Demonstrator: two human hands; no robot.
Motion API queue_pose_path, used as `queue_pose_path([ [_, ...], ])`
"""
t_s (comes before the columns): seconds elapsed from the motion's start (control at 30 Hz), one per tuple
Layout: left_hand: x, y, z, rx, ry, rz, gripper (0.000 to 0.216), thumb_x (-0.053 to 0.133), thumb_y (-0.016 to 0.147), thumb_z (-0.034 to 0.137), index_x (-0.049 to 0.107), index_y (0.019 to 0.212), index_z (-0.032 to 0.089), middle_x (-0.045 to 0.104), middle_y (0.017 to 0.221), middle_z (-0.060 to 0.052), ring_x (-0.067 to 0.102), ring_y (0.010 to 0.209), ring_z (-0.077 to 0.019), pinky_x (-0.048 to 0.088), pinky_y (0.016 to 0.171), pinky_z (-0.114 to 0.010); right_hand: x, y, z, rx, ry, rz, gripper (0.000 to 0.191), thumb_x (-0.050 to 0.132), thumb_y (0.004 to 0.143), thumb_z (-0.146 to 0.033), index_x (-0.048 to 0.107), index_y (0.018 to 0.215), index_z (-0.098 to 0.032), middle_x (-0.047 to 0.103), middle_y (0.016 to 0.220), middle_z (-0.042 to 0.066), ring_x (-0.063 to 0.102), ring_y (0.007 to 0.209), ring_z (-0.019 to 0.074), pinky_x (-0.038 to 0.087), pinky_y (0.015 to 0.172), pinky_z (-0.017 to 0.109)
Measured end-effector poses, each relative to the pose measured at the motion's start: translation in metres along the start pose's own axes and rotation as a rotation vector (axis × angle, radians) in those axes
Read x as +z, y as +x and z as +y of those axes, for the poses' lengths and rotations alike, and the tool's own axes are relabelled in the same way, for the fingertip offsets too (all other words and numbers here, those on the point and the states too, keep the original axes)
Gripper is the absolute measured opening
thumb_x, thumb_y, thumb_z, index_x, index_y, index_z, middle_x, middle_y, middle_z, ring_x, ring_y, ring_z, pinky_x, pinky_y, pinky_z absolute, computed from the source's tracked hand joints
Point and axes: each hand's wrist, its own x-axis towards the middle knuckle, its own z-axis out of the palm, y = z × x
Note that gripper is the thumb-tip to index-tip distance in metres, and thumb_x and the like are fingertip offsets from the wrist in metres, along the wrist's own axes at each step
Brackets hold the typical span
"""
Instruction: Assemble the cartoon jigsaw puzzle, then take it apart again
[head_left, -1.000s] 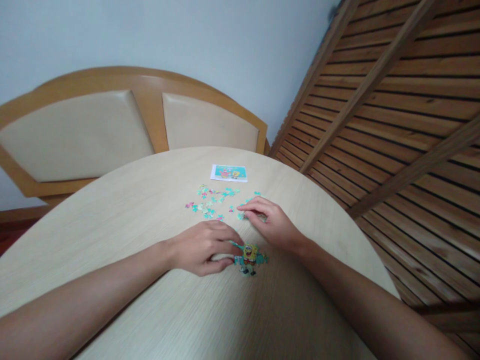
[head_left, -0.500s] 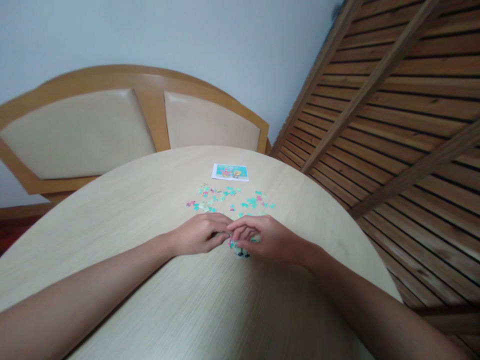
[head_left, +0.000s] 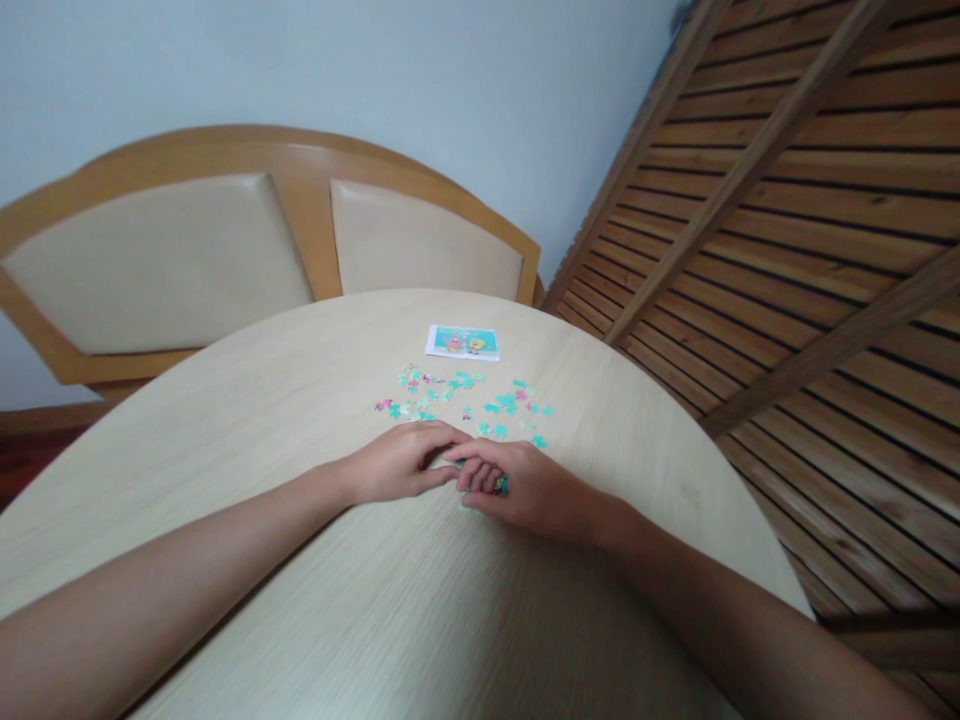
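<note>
My left hand and my right hand meet fingertip to fingertip on the round wooden table. Both have their fingers curled and pressed down over a joined cluster of puzzle pieces, of which only a teal sliver shows under my right fingers. Just beyond the hands lie several loose teal and pink puzzle pieces, scattered flat. Farther back rests a small reference picture card.
A wooden bench back with two beige padded panels curves behind the table. A slatted wooden wall runs along the right side, close to the table's right edge. A pale wall stands behind.
My right hand came back from the loose pieces to the joined cluster. Both hands now cover the cluster, which was visible a second ago, and sit slightly farther from me.
</note>
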Motion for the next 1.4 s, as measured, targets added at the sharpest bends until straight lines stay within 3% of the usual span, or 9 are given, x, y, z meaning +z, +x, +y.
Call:
queue_pose_path([
  [0.27, 0.001, -0.001, -0.003, 0.005, 0.004, 0.002, 0.03, 0.061, 0.093, 0.025, 0.062, 0.123, 0.019, 0.072, 0.116, -0.01, 0.068, 0.107, -0.0225, 0.052, 0.094, -0.036, -0.006, 0.0, -0.003, -0.048, -0.168, 0.018, 0.043, 0.07, 0.083, -0.016, 0.062, 0.125, -0.021, 0.074, 0.096, 0.002, 0.067, 0.082, 0.0142, 0.051, 0.079, 0.028],
  [0.47, 0.001, -0.001, -0.003, 0.012, 0.004, -0.001, 0.031, 0.062, 0.092, 0.022, 0.062, 0.123, 0.018, 0.073, 0.114, -0.009, 0.068, 0.104, -0.0216, 0.052, 0.093, -0.035, -0.004, -0.001, -0.006, -0.035, -0.367, -0.005, 0.049, 0.079, 0.078, -0.024, 0.062, 0.124, -0.023, 0.072, 0.105, 0.003, 0.065, 0.097, 0.0208, 0.046, 0.091, 0.035],
  [0.8, 0.002, -0.001, -0.003, 0.02, 0.02, 0.004, 0.03, 0.062, 0.091, 0.02, 0.063, 0.121, 0.019, 0.073, 0.114, -0.007, 0.068, 0.105, -0.0208, 0.052, 0.093, -0.034, -0.004, -0.003, -0.003, -0.025, -0.394, -0.047, 0.047, 0.076, 0.078, -0.022, 0.062, 0.124, -0.025, 0.072, 0.099, 0.001, 0.064, 0.094, 0.0207, 0.044, 0.09, 0.033],
  [1.1, 0.002, 0.0, -0.003, 0.041, 0.024, -0.004, 0.025, 0.057, 0.097, 0.027, 0.064, 0.119, 0.019, 0.073, 0.113, -0.008, 0.068, 0.105, -0.0213, 0.053, 0.093, -0.036, -0.005, -0.001, -0.005, -0.069, -0.396, -0.039, 0.033, 0.067, 0.085, -0.018, 0.066, 0.118, -0.024, 0.073, 0.09, 0.0, 0.066, 0.087, 0.018, 0.046, 0.085, 0.031],
  [1.2, 0.002, 0.0, -0.003, 0.064, 0.04, -0.006, 0.025, 0.059, 0.096, 0.026, 0.064, 0.119, 0.019, 0.073, 0.113, -0.009, 0.068, 0.105, -0.0214, 0.053, 0.093, -0.036, -0.017, 0.0, 0.0, -0.04, -0.406, 0.114, 0.024, 0.062, 0.089, -0.021, 0.068, 0.111, -0.023, 0.072, 0.087, 0.0, 0.066, 0.081, 0.0162, 0.047, 0.081, 0.029],
  [1.27, 0.002, 0.0, -0.004, 0.094, 0.041, -0.01, 0.023, 0.058, 0.096, 0.024, 0.065, 0.118, 0.019, 0.073, 0.113, -0.008, 0.068, 0.105, -0.0209, 0.053, 0.094, -0.037, -0.03, 0.0, 0.008, 0.025, -0.45, 0.312, 0.017, 0.059, 0.089, -0.02, 0.07, 0.102, -0.021, 0.071, 0.084, 0.001, 0.064, 0.076, 0.0158, 0.048, 0.075, 0.028],
  [1.4, 0.002, 0.0, -0.004, 0.154, 0.053, -0.025, 0.021, 0.056, 0.097, 0.022, 0.066, 0.115, 0.019, 0.074, 0.109, -0.008, 0.069, 0.103, -0.0206, 0.054, 0.094, -0.037, -0.053, 0.0, 0.03, 0.133, -0.506, 0.507, 0.01, 0.058, 0.087, -0.019, 0.068, 0.09, -0.019, 0.069, 0.079, 0.002, 0.062, 0.072, 0.0168, 0.048, 0.07, 0.03],
])
